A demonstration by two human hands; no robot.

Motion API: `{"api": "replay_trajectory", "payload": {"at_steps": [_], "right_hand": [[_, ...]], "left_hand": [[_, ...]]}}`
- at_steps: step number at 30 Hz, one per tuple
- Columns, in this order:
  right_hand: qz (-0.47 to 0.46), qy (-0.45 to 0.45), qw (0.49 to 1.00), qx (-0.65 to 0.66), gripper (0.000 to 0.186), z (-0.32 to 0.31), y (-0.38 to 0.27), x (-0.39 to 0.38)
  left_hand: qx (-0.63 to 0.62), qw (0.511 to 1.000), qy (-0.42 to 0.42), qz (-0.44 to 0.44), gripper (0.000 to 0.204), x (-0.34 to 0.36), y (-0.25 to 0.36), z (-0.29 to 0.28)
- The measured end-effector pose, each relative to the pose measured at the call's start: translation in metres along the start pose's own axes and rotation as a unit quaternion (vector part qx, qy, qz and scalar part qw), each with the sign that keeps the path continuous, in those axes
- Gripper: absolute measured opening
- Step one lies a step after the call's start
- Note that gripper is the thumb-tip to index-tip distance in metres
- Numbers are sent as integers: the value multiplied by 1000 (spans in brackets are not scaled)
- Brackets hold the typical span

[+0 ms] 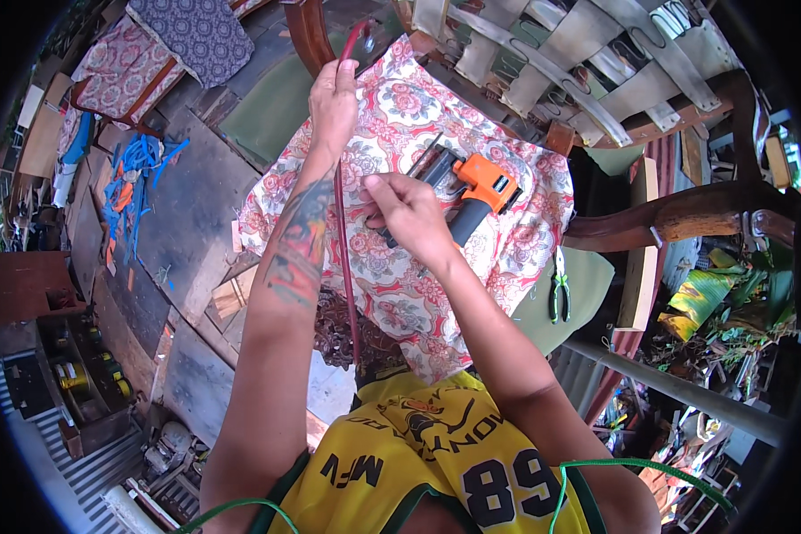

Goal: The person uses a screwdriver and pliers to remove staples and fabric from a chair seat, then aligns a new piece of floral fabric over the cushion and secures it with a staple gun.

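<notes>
A long, thin dark red strip (pixel 340 222), like a cord or narrow tube, arches over at the top and runs down along my left forearm. My left hand (pixel 334 100) is closed around it near its upper end. To the right of the strip, my right hand (pixel 409 212) has its fingers curled in, thumb against forefinger; anything in them is hidden. Beneath both hands spreads rose-patterned fabric (pixel 400 294) in red, white and grey. On it, just beyond my right hand, lies an orange and black staple gun (pixel 488 185).
Green-handled pliers (pixel 559 298) lie on a green pad (pixel 587 276) at the right. A wooden chair frame with woven straps (pixel 587 62) stands at the far right. Blue strap scraps (pixel 133 178) lie left. A metal pipe (pixel 676 392) crosses the lower right.
</notes>
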State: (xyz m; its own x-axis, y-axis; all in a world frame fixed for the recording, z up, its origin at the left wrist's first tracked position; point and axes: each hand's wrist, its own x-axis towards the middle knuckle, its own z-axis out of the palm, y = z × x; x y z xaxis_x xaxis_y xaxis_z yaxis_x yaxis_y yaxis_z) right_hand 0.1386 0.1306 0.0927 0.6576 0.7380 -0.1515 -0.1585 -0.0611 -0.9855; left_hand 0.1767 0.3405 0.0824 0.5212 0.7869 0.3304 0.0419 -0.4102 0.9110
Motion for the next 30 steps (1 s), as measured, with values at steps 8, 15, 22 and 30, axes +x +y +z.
{"api": "replay_trajectory", "payload": {"at_steps": [8, 15, 22, 30], "right_hand": [[-28, -35, 925, 376, 69, -52, -71, 11], [-38, -115, 923, 366, 42, -48, -72, -62], [133, -13, 981, 140, 19, -20, 14, -136], [149, -24, 986, -67, 21, -53, 61, -173]], "left_hand": [[-29, 987, -54, 148, 33, -142, 89, -81], [-69, 949, -303, -45, 33, -312, 68, -169], [-227, 889, -233, -323, 65, -306, 105, -113], [70, 883, -260, -384, 40, -306, 55, -92]]}}
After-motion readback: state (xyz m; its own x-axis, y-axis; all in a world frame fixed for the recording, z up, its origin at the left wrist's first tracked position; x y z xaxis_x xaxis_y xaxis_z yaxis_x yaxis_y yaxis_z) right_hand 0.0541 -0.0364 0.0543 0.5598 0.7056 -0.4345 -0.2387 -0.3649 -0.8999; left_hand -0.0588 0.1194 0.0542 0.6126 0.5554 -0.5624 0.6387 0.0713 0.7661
